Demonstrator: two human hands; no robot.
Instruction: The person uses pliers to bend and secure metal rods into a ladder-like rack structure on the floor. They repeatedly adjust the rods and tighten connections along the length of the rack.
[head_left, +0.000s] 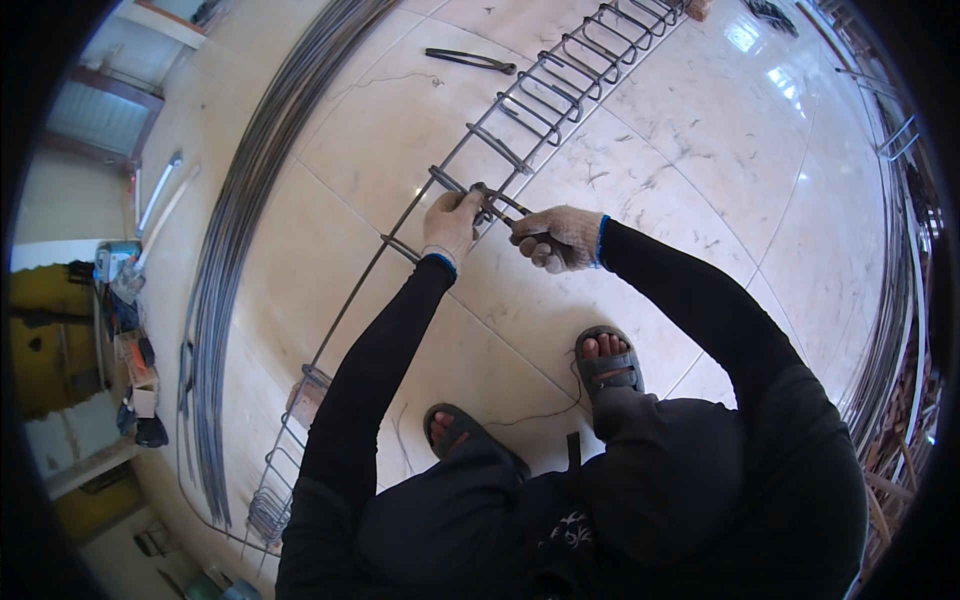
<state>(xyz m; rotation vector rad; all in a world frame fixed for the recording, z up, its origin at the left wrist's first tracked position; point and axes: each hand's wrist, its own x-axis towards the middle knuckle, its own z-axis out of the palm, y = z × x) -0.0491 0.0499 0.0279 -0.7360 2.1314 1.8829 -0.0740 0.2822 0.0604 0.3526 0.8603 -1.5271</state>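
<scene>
A long rebar cage (560,85) runs diagonally across the tiled floor, with square stirrups spaced along its bars. My right hand (560,238), in a pale work glove with a blue cuff, is closed around the handles of end-cutting pincers (497,203). The pincers' jaws meet the cage where a stirrup crosses a bar. My left hand (452,222), gloved the same way, grips the cage beside the jaws; its fingertips are partly hidden, and whether tie wire is between them cannot be seen. A second pair of pincers (470,61) lies on the floor beyond the cage.
A thick bundle of long steel rods (235,210) curves along the left. Loose stirrups (268,515) gather at the cage's near end. A brick-like block (306,402) sits under the cage. More rods and scrap (895,400) line the right side. My sandalled feet (608,360) stand close by.
</scene>
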